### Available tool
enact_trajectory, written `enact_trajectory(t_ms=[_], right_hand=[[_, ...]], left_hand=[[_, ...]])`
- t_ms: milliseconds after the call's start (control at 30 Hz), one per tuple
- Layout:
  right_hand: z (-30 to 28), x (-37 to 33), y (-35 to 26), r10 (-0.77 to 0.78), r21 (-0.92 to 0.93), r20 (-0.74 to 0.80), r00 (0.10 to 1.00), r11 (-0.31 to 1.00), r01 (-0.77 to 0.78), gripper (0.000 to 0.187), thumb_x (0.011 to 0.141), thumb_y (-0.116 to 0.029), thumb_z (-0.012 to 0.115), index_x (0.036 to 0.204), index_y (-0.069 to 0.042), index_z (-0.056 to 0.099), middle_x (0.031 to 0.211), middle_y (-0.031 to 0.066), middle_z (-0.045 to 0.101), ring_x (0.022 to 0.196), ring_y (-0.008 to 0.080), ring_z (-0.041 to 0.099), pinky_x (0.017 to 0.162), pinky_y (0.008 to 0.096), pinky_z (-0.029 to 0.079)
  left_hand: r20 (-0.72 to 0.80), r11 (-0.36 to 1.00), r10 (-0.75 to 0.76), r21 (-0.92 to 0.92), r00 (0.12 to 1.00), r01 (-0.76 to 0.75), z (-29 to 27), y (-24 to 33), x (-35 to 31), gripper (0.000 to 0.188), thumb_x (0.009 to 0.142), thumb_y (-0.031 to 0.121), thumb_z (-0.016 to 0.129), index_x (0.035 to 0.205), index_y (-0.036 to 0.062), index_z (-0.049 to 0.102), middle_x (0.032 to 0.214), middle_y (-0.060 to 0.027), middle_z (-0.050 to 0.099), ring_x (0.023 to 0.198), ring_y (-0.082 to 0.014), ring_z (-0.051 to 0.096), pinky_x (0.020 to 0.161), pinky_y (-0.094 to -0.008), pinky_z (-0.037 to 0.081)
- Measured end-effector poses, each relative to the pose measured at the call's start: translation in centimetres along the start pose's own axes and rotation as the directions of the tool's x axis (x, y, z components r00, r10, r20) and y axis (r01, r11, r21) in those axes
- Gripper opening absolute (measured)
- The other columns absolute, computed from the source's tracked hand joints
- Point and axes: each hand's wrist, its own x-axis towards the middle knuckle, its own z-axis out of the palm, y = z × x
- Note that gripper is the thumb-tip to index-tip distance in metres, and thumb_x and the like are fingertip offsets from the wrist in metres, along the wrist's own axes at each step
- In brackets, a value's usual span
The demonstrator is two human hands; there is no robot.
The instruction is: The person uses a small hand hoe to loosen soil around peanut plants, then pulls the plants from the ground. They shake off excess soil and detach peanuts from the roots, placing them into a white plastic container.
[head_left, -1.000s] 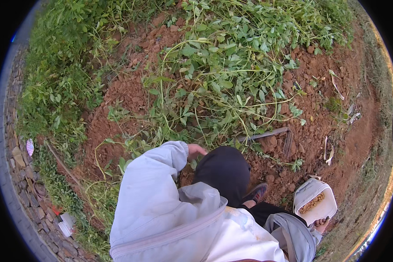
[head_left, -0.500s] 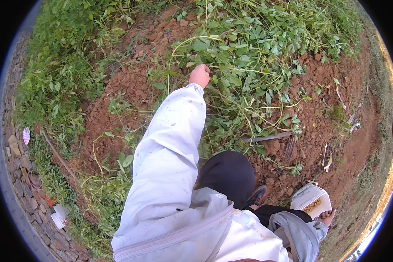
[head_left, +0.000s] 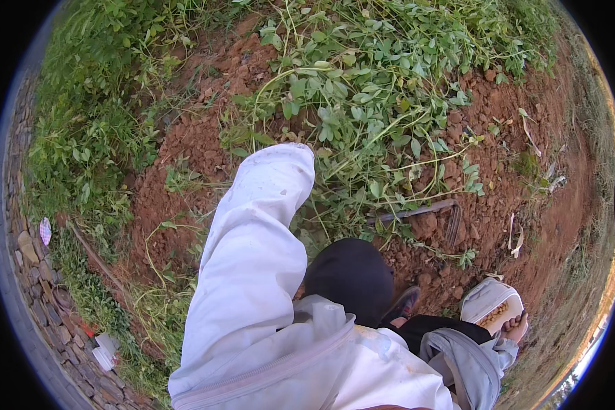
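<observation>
My left arm reaches forward into the leafy green plants (head_left: 362, 102), and its pale sleeve hides almost all of my left hand (head_left: 302, 145), fingers included. At the lower right my right hand (head_left: 516, 328) is closed on the rim of a white plastic bucket (head_left: 485, 297). The bucket is tilted, with its mouth facing my right hand. Inside lie several small tan pods that look like peanuts (head_left: 497, 314). Uprooted stems and leaves lie in a heap around and beyond my left sleeve.
An angled dark metal bar (head_left: 427, 210), perhaps a hoe head, lies on clumpy red soil (head_left: 478, 225) beyond my dark-clad knee (head_left: 352, 280). Taller plants (head_left: 82, 130) stand at the left, by a stone-paved edge (head_left: 41, 294). A white box (head_left: 105, 352) lies there. Pale dry strips (head_left: 516, 239) are on the right.
My left hand, visible at the plants before, has drawn back slightly and is now hidden by the sleeve. Some leaves have shifted. My right hand still grips the bucket.
</observation>
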Motion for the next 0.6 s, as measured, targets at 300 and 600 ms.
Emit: enact_trajectory(t_ms=[300, 600], right_hand=[[-3.4, 1.4, 0.1, 0.0, 0.141, -0.012, 1.0, 0.99, 0.002, 0.027, 0.092, -0.03, 0.055, 0.111, -0.011, 0.053, 0.062, -0.0067, 0.035, 0.044, 0.0039, 0.026, 0.037, 0.0192, 0.022], [-4.9, 3.4, 1.3, -0.015, 0.33, 0.016, 1.0, 0.944, 0.009, 0.022, 0.092, -0.026, 0.054, 0.107, -0.009, 0.054, 0.063, -0.0059, 0.035, 0.045, 0.0046, 0.024, 0.039, 0.0194, 0.021]], left_hand=[[0.099, 1.0, -0.012, 0.028, 0.995, 0.01, 6.4, -2.5, 1.2, 0.036, 0.084, 0.027, 0.056, 0.115, 0.0074, 0.059, 0.118, -0.0141, 0.056, 0.102, -0.0271, 0.055, 0.085, -0.0401, 0.044], [0.147, 0.995, 0.002, 0.099, 0.989, -0.017, 11.9, -5.3, 0.9, 0.035, 0.084, 0.029, 0.057, 0.114, 0.0119, 0.061, 0.114, -0.0101, 0.059, 0.093, -0.0238, 0.059, 0.078, -0.0397, 0.046]])
